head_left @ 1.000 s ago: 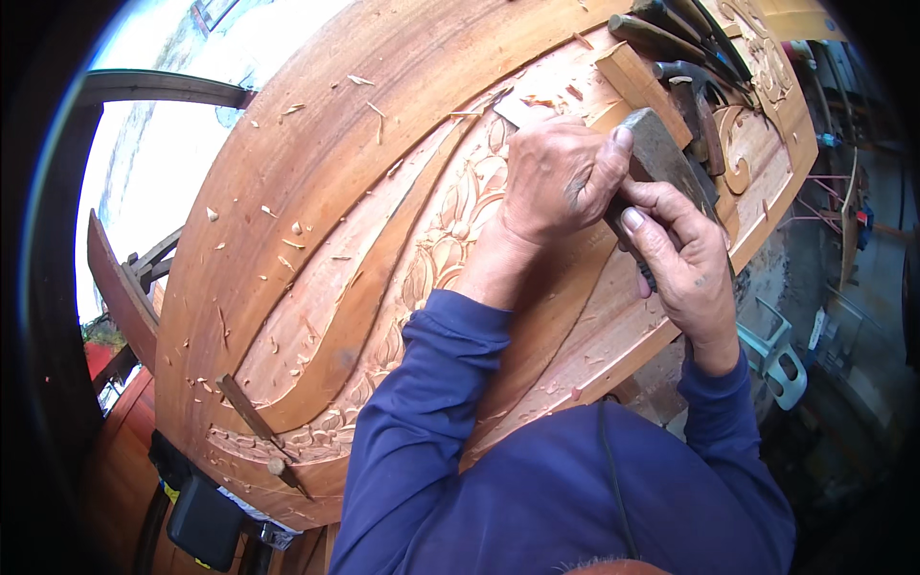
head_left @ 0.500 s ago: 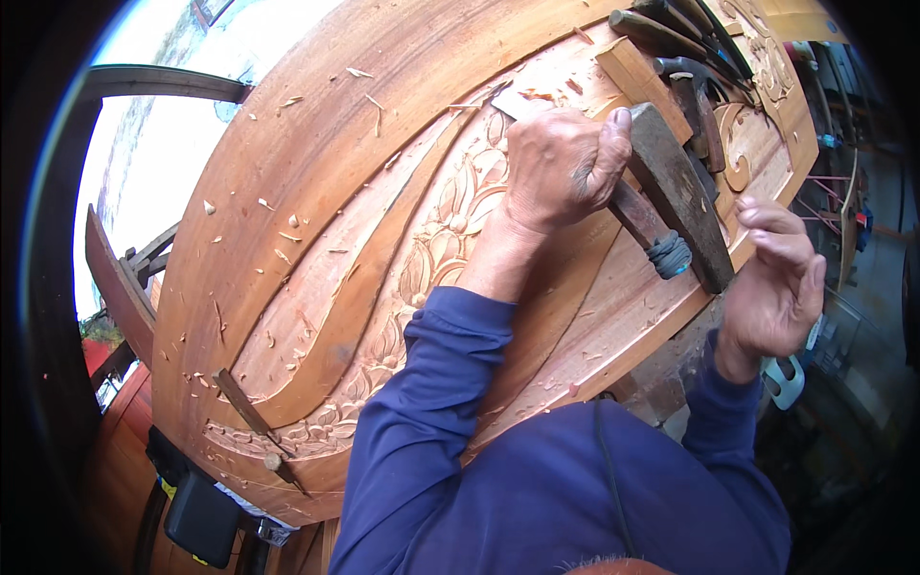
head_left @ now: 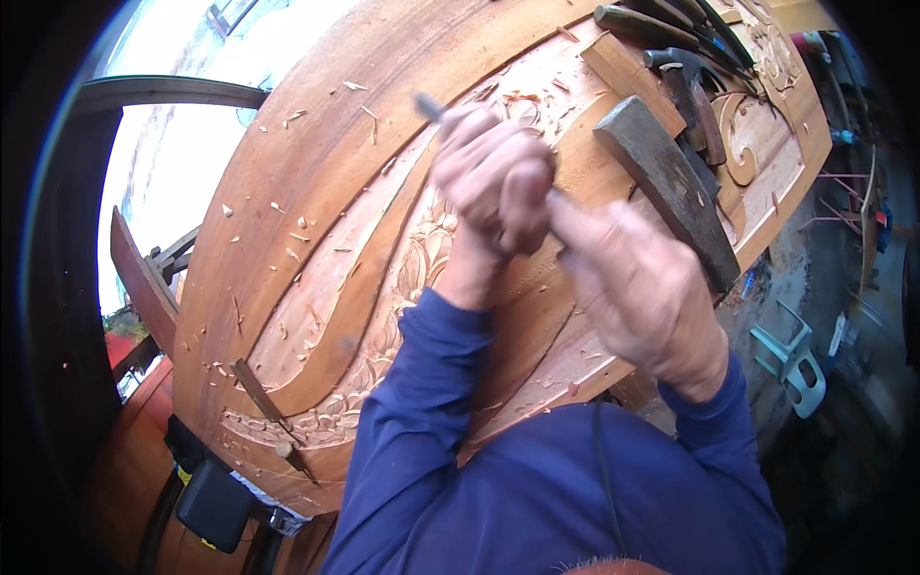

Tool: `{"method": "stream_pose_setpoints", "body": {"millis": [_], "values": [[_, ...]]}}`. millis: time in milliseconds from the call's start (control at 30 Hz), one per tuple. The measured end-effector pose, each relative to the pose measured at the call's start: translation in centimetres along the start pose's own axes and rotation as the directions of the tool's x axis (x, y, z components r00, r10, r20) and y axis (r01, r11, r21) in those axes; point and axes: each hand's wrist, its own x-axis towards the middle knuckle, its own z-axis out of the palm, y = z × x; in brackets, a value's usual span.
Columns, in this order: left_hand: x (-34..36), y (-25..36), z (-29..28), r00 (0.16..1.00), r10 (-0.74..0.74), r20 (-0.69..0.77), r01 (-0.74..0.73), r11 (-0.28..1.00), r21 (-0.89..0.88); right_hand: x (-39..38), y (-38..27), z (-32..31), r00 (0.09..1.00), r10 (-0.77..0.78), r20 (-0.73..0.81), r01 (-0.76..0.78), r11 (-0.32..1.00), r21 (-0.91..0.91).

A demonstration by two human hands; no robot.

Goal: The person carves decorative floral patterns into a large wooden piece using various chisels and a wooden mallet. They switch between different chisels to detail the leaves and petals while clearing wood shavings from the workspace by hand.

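Observation:
My left hand (head_left: pixel 494 177) is closed around a chisel (head_left: pixel 428 107), whose metal blade pokes out beyond the fingers at the upper left. At the handle end my right hand (head_left: pixel 647 292) is closed too, blurred by motion; its fingers cover the handle. Both hands are above a large curved wooden panel (head_left: pixel 311 182) with raised smooth bands and carved leaves and flowers (head_left: pixel 422 259). Wood chips lie scattered over it. Beside the right hand rests a dark rectangular block (head_left: pixel 666 177).
A hammer (head_left: pixel 690 101), a wooden block (head_left: pixel 632 81) and several dark-handled tools (head_left: pixel 652 34) lie at the panel's far right. Two chisels (head_left: pixel 257 391) rest at its lower left. A pale blue plastic chair (head_left: pixel 791 359) stands on the floor at right.
My left hand has moved left with the chisel, lifting its blade off the carving. My right hand, open and apart before, has come across to the handle end.

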Motion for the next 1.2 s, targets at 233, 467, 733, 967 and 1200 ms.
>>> {"method": "stream_pose_setpoints", "body": {"millis": [233, 467, 733, 967, 1200], "values": [[-0.1, 0.0, -4.1, 0.997, -0.065, 0.032, 0.039, 0.854, 0.519, -3.9, 1.3, -0.1, 0.997, 0.067, 0.034, -0.072, 0.98, 0.184], [1.3, -3.9, -5.9, 0.932, -0.178, 0.315, -0.064, 0.776, 0.627, -6.1, 2.5, -3.6, 0.884, 0.466, -0.032, -0.451, 0.869, 0.206], [1.6, -6.1, -6.6, 0.994, 0.011, -0.113, 0.07, 0.727, 0.683, -5.2, 2.8, -1.8, 0.866, 0.341, -0.367, -0.176, 0.893, 0.413], [-1.5, 9.5, -3.9, 0.821, -0.074, 0.566, -0.048, 0.979, 0.197, -7.2, 2.3, 0.1, 0.959, 0.204, -0.197, -0.036, 0.778, 0.628], [-11.6, 14.6, -12.3, 0.768, -0.577, 0.278, 0.289, 0.7, 0.653, -6.1, 6.5, -0.5, 0.962, 0.078, -0.263, -0.192, 0.878, -0.44]]}}
